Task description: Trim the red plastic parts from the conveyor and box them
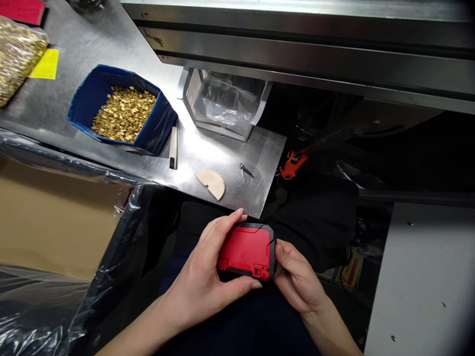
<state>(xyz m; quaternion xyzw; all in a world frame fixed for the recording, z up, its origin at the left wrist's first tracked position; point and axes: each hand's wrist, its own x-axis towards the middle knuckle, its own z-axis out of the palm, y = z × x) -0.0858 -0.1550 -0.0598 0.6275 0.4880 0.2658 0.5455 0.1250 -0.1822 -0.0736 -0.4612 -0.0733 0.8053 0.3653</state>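
Observation:
Above my lap, both hands hold a red and black case (247, 247) that looks like a rugged phone case, its red face turned up. My left hand (208, 267) wraps around its left end, with the thumb along the lower edge and the fingers along the upper edge. At the right end, my right hand (295, 272) grips the black rim between thumb and fingers; some of those fingers are hidden. On the metal bench just beyond lie a beige half-round pad (212, 183) and a small nail clipper (246, 170).
A blue bin (83, 109) of small brass parts stands on the metal bench (193, 158), beside a pale-handled tool (173, 148). A grey bin (222, 129) holds clear plastic bags. At left are a plastic-lined box (55, 217) and a bag of brass parts (18, 54).

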